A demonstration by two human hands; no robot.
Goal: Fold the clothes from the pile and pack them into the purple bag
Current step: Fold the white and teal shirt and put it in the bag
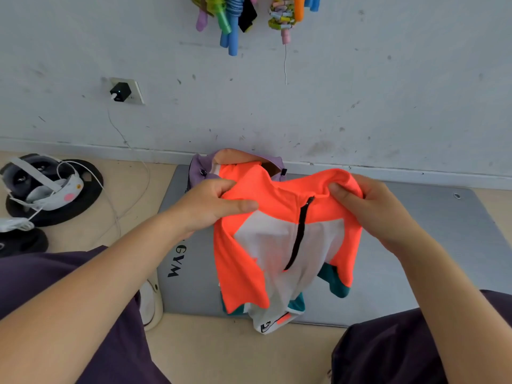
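An orange, white and teal garment (279, 245) with a black zip hangs in front of me, over a grey gym mat (401, 245). My left hand (213, 206) grips its upper left edge, thumb on top of the fabric. My right hand (368, 206) grips the upper right edge with curled fingers. Behind the garment, against the wall, stands the purple bag (201, 169), mostly hidden by the cloth; its mouth looks open. The clothes pile is not visible.
A headset (41, 178) with white cables lies on black weight plates (91, 176) at the left. A charger (120, 92) sits in a wall socket. Coloured foam handles (232, 26) hang on the wall above. A white object (151, 303) lies by the mat's left edge.
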